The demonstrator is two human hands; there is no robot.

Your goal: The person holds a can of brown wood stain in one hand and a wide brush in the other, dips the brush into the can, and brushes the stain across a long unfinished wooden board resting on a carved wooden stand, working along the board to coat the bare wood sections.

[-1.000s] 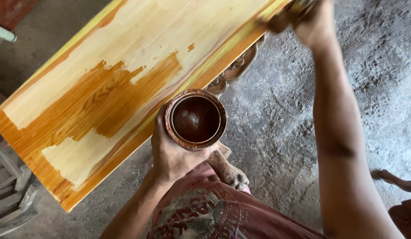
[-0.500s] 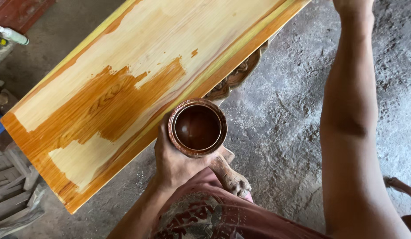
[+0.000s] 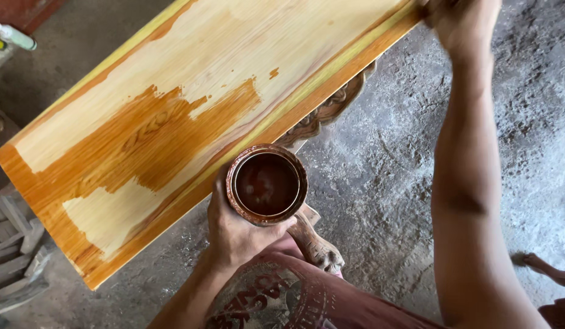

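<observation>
My left hand (image 3: 234, 228) has its grip clamped on the round brown-stained tin of dark varnish (image 3: 267, 184); my right hand (image 3: 462, 24) touches the long half-stained pale wooden plank (image 3: 191, 103), its grip I cannot tell.

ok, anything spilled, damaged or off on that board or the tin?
Nothing spilled. The wooden board is only partly stained, in uneven orange-brown patches with one stray spot apart. The left hand holds the tin of dark stain level, its rim crusted with residue.
</observation>
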